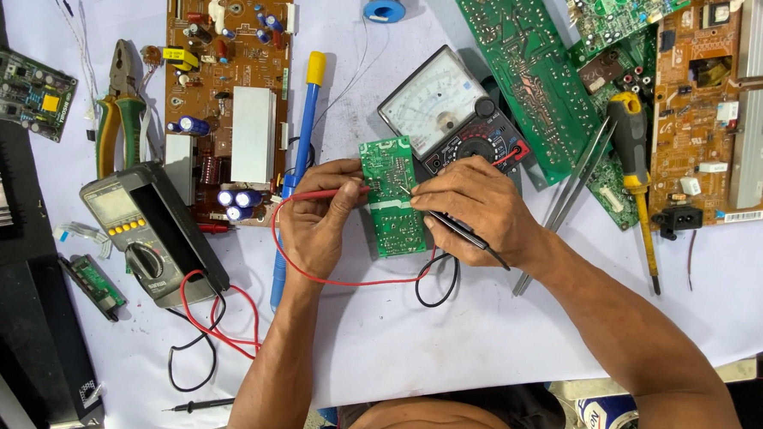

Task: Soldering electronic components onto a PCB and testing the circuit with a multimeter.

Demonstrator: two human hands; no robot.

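pinching green board [392,198] edges, left hand [317,220], right hand [476,210] probing.

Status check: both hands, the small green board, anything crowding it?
Left hand pinching red probe. Right hand gripping black probe. Both tips on small green board. Analog meter close behind.

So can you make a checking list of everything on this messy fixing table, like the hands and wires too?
Surface: white sheet over the table, smudged.
Job's things: small green circuit board under both probes; red probe, black probe.
Clutter: analog meter, digital multimeter, pliers, brown board, blue desoldering pump, yellow-handled screwdriver, tweezers.
Grippers: left hand holds red probe; right hand holds black probe.
Cables: red and black leads looped loosely.
Surroundings: more boards at top right.
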